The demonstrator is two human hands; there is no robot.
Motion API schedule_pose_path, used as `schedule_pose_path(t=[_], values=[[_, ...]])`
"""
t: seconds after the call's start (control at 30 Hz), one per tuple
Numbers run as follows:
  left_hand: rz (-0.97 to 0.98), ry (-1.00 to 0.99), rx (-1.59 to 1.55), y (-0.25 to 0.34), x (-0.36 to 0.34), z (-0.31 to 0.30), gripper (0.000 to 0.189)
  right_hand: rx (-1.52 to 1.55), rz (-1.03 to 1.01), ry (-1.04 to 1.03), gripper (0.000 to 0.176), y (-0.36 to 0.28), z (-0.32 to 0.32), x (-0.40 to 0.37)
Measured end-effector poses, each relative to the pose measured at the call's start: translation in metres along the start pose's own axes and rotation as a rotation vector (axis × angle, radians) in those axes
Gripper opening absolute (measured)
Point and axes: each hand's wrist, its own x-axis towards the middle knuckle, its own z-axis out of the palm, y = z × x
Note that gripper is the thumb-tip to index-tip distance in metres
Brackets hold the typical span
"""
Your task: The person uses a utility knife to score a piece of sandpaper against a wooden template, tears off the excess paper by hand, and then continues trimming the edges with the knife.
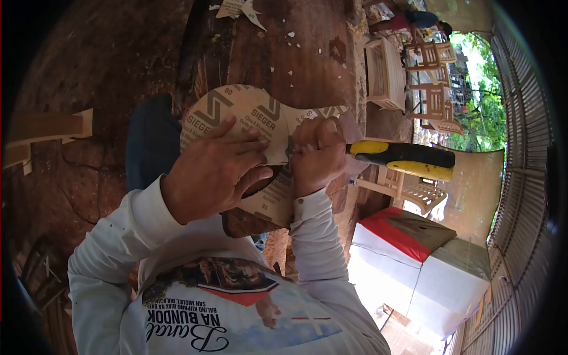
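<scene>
A sheet of sandpaper [204, 109] with a rounded outline lies with its printed backing up, showing "SIEGER" and "80". My left hand [215, 160] rests on it, fingers spread and pressed down, thumb apart. My right hand [319, 151] is closed in a fist at the sheet's right side, around the front part of a tool with a black and yellow handle [402, 158]. The tool's working end is hidden in the fist, so its kind does not show. Under the sheet's near edge sits a dark brown wooden piece [251, 226].
Sandpaper scraps [236, 8] and small white bits lie on the brown wooden surface [260, 59] ahead. At right are wooden chairs [432, 100], a wooden frame [386, 74] and a big box-like thing with a red cover [396, 232]. Another person [417, 21] bends over at the far right.
</scene>
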Motion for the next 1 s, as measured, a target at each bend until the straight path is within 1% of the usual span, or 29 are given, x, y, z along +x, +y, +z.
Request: schedule_pose_path(t=[0.07,0.17,0.23,0.3,0.37,0.43,0.5,0.53,0.6,0.63,0.7,0.73,0.77,0.8,0.83,0.9,0.93,1.0], values=[[-0.008,0.002,-0.003,0.001,0.000,0.000,0.024,-0.311,-0.089,0.032,0.031,0.006,-0.002,-0.002],[-0.025,0.005,-0.006,0.002,0.001,0.000,0.025,-0.769,-0.381,-0.011,0.029,0.005,0.003,-0.004],[-0.037,0.000,-0.007,0.003,0.001,-0.001,0.026,-1.072,-0.704,0.058,0.026,0.001,0.006,-0.005],[-0.027,0.000,0.005,0.004,0.002,-0.001,0.027,-1.012,-0.703,0.085,0.024,0.003,0.006,-0.006],[-0.025,-0.002,0.016,0.003,0.001,-0.001,0.027,-0.585,-0.373,0.068,0.022,0.013,0.005,-0.007],[-0.024,-0.008,0.020,0.004,0.001,-0.001,0.027,-0.868,-0.632,0.056,0.019,0.005,0.006,-0.006],[-0.022,-0.013,0.023,0.001,0.001,0.001,0.027,-1.042,-0.738,0.038,0.014,0.001,0.003,-0.006],[-0.023,-0.015,0.024,0.000,0.001,0.001,0.027,-1.077,-0.711,0.029,0.017,0.004,-0.004,-0.008],[-0.032,-0.006,0.019,0.000,-0.001,0.002,0.027,-0.974,-0.579,0.023,0.019,0.011,-0.009,-0.011],[-0.033,-0.001,0.015,0.000,0.000,0.002,0.027,-0.838,-0.475,0.027,0.017,0.017,-0.010,-0.010],[-0.026,-0.003,0.024,0.001,-0.001,0.002,0.027,-0.749,-0.391,0.055,0.015,0.026,-0.015,-0.011],[-0.025,-0.001,0.029,0.001,-0.001,0.002,0.027,-0.797,-0.412,0.075,0.014,0.029,-0.016,-0.011],[-0.021,-0.006,0.028,0.000,-0.001,0.002,0.027,-0.885,-0.497,0.092,0.012,0.030,-0.017,-0.011],[-0.017,-0.010,0.029,-0.001,-0.001,0.001,0.027,-0.974,-0.582,0.117,0.010,0.029,-0.016,-0.011],[-0.010,-0.015,0.029,-0.001,-0.001,0.001,0.027,-1.104,-0.731,0.139,0.008,0.022,-0.010,-0.011],[-0.013,-0.019,0.014,0.000,0.000,0.001,0.027,-0.734,-0.547,0.115,0.002,0.012,-0.009,-0.013],[-0.017,-0.019,0.011,0.000,0.000,0.000,0.027,-0.231,-0.213,0.052,0.004,0.007,-0.013,-0.015],[-0.008,0.004,-0.003,-0.002,0.000,0.000,0.027,0.295,0.097,-0.012,0.013,0.001,-0.013,-0.017]])
